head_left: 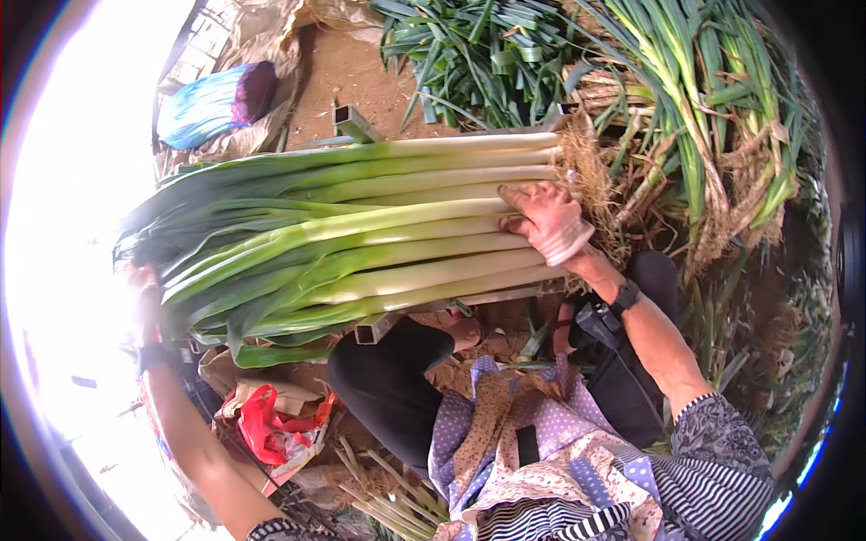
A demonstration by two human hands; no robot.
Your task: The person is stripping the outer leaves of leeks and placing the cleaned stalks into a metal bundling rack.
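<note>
- Head view: I see long green-and-white leeks (pixel 388 230), long axis running left to right.
- Right hand (pixel 546 221), nearer, lies over white shanks (pixel 451 212) by the roots (pixel 585 167); left hand (pixel 144 293), well apart, is at the leaf tips (pixel 149 225) (glare; I can't tell either grip).
- Grey square metal tubes (pixel 374 329) beneath jut past both long edges; brown dirt floor (pixel 343 77) beyond.

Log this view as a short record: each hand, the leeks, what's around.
Right hand: on the leeks, near their root ends
Left hand: at the leaf ends, washed out by glare; grip unclear
Lay: side by side across a frame, roots to the right
Top: leaf pile
Upper left: blue bundle
Lower left: red bag
</note>
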